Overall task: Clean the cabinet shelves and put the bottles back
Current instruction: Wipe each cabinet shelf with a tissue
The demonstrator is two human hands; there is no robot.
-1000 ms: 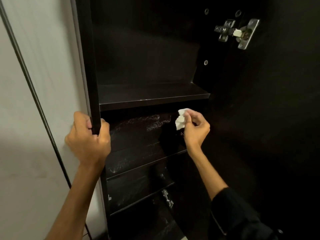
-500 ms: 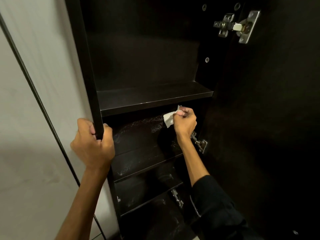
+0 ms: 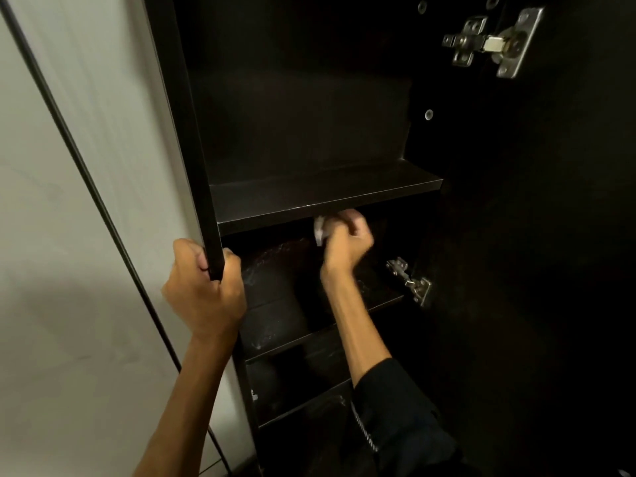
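A pale, plain wall fills the left side, with a thin black cable running slantwise down across it. Soft light falls on the wall's upper part, and a broad grey shadow lies lower down. The right side is very dark.

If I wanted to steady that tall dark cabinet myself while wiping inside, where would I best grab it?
Grab the front edge of the left side panel, coming from the front, as the left hand does: it is a narrow upright strip that fingers can wrap around, clear of the right hand.
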